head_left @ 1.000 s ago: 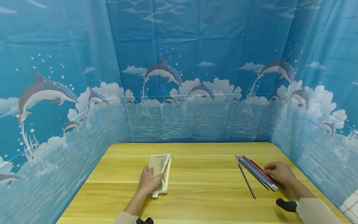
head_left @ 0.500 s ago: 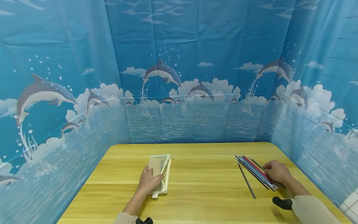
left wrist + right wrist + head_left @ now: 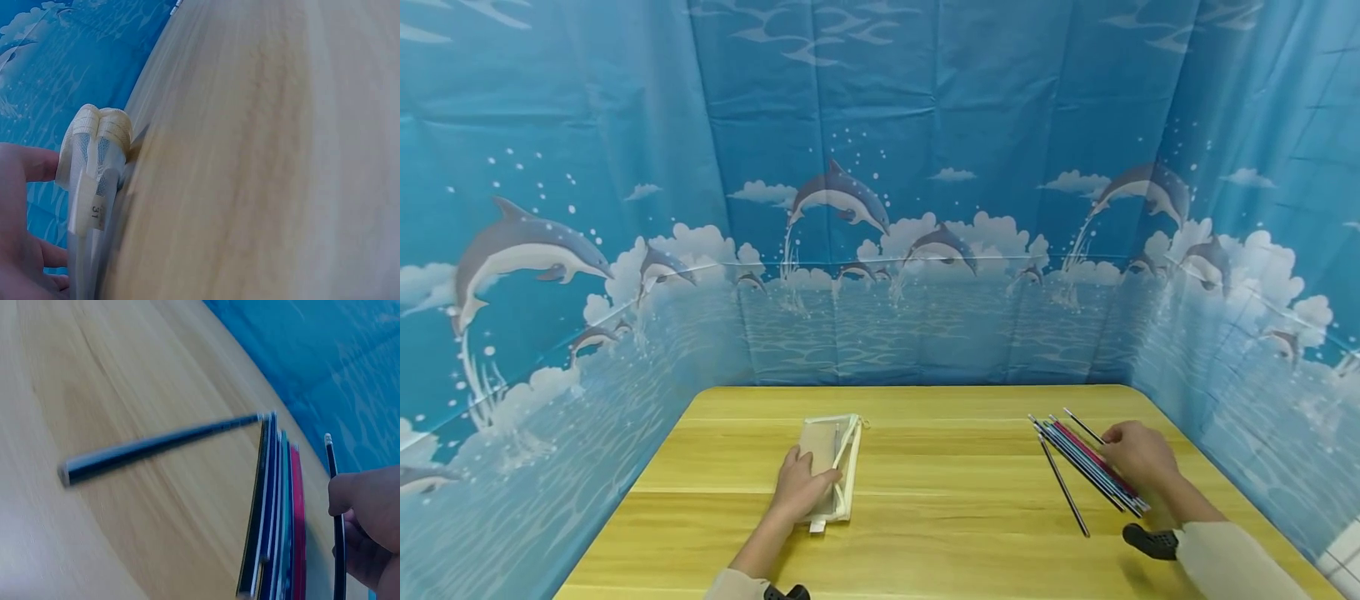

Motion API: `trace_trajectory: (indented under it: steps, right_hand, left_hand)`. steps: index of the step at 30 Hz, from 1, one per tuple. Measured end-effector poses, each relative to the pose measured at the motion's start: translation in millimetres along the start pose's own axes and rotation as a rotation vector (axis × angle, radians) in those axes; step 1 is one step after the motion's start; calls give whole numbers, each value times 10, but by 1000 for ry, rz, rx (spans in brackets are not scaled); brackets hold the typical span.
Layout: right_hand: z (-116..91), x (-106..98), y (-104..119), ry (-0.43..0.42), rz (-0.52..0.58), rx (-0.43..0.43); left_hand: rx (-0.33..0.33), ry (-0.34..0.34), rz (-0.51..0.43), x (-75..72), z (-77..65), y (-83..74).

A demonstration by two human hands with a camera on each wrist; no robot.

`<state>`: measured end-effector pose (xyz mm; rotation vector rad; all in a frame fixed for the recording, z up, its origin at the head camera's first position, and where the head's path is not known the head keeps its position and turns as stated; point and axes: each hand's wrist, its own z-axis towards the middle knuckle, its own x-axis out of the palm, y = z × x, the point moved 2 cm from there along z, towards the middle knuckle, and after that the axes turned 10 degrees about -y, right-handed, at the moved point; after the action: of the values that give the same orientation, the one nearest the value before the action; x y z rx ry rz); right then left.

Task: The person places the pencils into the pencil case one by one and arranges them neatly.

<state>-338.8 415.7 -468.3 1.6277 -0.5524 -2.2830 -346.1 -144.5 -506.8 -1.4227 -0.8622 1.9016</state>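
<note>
My left hand [image 3: 803, 485] lies over a cream, see-through zip pencil pouch [image 3: 820, 437], thumb pointing to its zipped side. Seen end-on in the left wrist view, the pouch [image 3: 94, 187] has two layers slightly parted, and fingertips rest on its upper face. At the right, my right hand [image 3: 1138, 452] pinches a dark pencil [image 3: 338, 540] between thumb and fingers, its eraser end pointing away from me. Just left of that hand lies a bundle of several pencils [image 3: 1086, 462], dark, blue, teal and red. Another dark pencil [image 3: 1064, 490] lies apart, angled off the bundle.
Everything lies on a yellow wood-grain table [image 3: 940, 508] with rounded far corners. Blue dolphin-print curtains [image 3: 880, 333] hang close along its back and sides. Black straps [image 3: 1152, 542] sit at the wrists by the light sleeves.
My right hand has shifted slightly away from me and left, and the pencil it pinches has separated from the bundle, its far end further out. The left hand and pouch have stayed put.
</note>
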Motion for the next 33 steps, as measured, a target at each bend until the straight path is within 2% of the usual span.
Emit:
trace_trajectory:
  steps: [7, 13, 23, 33]
  right_hand:
    - [104, 41, 267, -32, 0, -40]
    - [106, 88, 487, -21, 56, -66]
    - [59, 169, 740, 50, 200, -5]
    - [26, 287, 870, 94, 341, 85]
  left_hand:
    - [5, -2, -3, -13, 2, -15]
    - [2, -10, -7, 2, -18, -17]
    - [-7, -21, -4, 12, -39, -3]
    - [-5, -24, -6, 18, -38, 10]
